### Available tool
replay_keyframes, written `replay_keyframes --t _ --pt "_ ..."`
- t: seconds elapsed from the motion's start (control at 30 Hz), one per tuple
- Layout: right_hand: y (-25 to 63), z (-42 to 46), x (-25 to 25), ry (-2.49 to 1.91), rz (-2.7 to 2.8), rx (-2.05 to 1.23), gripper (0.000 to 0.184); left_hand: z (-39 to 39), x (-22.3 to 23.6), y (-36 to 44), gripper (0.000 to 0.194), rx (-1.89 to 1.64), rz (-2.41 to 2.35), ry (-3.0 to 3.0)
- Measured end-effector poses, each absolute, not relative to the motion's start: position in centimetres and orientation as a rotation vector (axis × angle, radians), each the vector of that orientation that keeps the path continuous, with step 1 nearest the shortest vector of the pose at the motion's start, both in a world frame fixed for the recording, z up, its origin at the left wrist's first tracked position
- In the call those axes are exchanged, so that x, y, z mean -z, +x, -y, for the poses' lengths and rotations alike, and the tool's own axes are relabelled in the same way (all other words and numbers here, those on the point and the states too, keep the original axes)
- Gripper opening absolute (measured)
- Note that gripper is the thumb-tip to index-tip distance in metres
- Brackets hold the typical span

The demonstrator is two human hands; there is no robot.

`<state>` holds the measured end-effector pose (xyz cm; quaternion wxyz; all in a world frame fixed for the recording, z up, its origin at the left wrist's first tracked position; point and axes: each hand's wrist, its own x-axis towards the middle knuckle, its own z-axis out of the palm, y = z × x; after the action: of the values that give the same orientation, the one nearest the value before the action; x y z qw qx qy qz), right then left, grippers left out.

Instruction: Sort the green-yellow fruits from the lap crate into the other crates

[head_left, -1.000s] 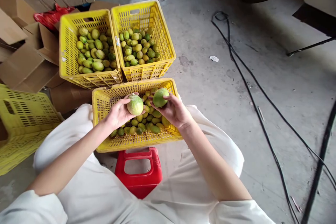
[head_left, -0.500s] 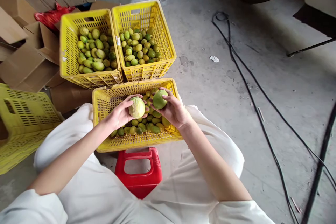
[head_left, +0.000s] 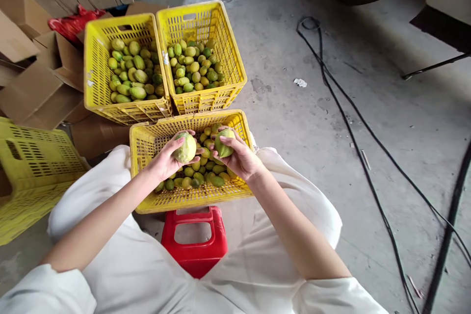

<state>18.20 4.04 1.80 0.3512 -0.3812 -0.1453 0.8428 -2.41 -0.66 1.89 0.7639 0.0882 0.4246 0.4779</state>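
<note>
One pale yellow-green fruit sat in the curled left hand, the thumb on its left side and fingertips showing past its right edge. A greener fruit was clasped in the right hand, the thumb laid across its face and fingers reaching round to its left. A small gap separated the two held fruits, both above the near yellow crate. Below the hands, a heap of green and yellow fruit covered part of that crate's floor. The crate stood between the knees of the white trousers, just beyond a red stool. Past it, a far left crate and a far right crate stood side by side, each partly filled with similar fruit. Cardboard boxes lay leftward; black cables crossed the floor on the right.
</note>
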Motion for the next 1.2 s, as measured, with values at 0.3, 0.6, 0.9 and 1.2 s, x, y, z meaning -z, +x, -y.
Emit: replay_keyframes --t 0.3,0.6,0.9,1.2 --pt "18.4 -4.3 -0.8 -0.993 0.387 -2.149 0.032 0.2 -2.9 -1.9 0.035 -1.087 -1.004 -0.033" --pt "17.8 -3.8 -1.5 -0.948 0.395 -2.277 0.044 0.5 -2.5 -2.3 0.030 -1.144 -0.977 0.137" --pt "18.0 -4.2 -1.2 -0.913 0.343 -2.259 0.029 0.1 -2.7 -2.1 0.021 -1.233 -0.983 0.015" --pt "17.9 -3.8 -1.9 -0.911 0.378 -2.293 0.044 0.5 -2.1 -2.5 0.033 -1.172 -0.965 0.197"
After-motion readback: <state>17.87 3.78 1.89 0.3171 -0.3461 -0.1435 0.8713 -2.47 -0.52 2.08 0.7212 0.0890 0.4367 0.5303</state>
